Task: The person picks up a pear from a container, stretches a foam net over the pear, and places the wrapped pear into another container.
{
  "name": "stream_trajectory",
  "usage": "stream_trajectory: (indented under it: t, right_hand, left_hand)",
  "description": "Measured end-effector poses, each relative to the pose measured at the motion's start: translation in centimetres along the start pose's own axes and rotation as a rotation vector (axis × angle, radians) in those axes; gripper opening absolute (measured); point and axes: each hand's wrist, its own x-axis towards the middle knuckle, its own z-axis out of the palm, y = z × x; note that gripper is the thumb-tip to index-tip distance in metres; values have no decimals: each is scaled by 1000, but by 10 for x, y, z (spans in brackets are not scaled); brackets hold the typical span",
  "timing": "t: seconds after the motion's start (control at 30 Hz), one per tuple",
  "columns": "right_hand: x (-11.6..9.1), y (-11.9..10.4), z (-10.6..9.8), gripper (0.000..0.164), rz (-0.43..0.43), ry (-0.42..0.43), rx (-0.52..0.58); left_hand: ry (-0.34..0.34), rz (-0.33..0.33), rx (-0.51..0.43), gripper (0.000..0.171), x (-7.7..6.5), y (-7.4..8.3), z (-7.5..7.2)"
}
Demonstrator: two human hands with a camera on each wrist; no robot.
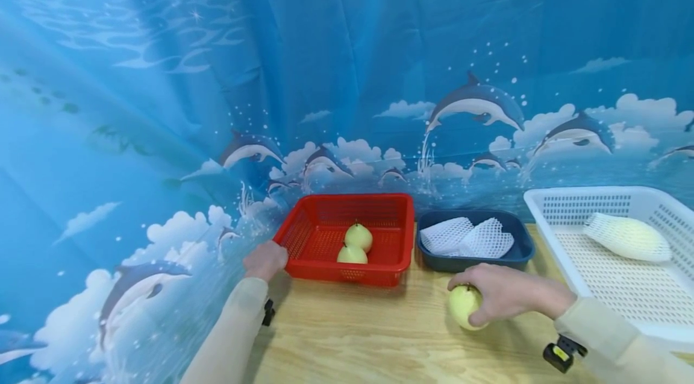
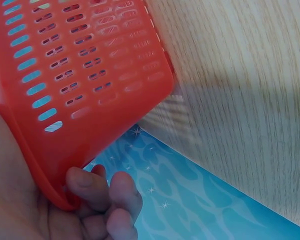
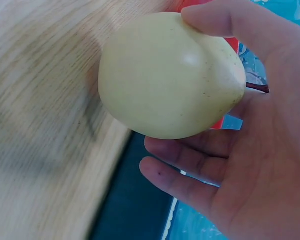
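My right hand (image 1: 501, 290) grips a pale yellow-green pear (image 1: 464, 307) in front of the dark blue tray, thumb on one side and fingers on the other. In the right wrist view the pear (image 3: 170, 75) shows its brown stem toward the palm. At the left, my left hand (image 1: 265, 260) holds the near left corner of a red plastic basket (image 1: 379, 276). The left wrist view shows the fingers (image 2: 122, 197) curled round the rim of the basket (image 2: 105, 120). Two more pears (image 1: 358, 238) lie together inside it.
A dark blue tray (image 1: 474, 264) holding white foam nets (image 1: 468, 239) stands right of the red basket. Farther right, a white basket (image 1: 564, 257) contains a net-wrapped pear (image 1: 629, 238). Behind the wooden table (image 1: 347, 330) hangs a blue dolphin-print curtain (image 1: 347, 70).
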Motion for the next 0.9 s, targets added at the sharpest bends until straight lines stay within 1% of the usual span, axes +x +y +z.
stream_trajectory:
  t: [0.3,0.5,0.6,0.77,0.9]
  right_hand:
    - [2,6,9,64,-26,58,-11]
    - [1,8,16,66,-9,52,12]
    - [-1,9,17,68,4,49,34]
    - [-5,12,20,71,14,67,49]
    - [-6,16,24,72,25,60,97]
  left_hand:
    - [-10,-10,-24,41,4,-2,2]
    - [-18,-10,-17,42,3,-3,2]
    - [-26,-27,-16,40,2,-2,2]
    - [-15,-33,-18,38,3,0,1]
    - [-13,-44,-22,37,3,1,1]
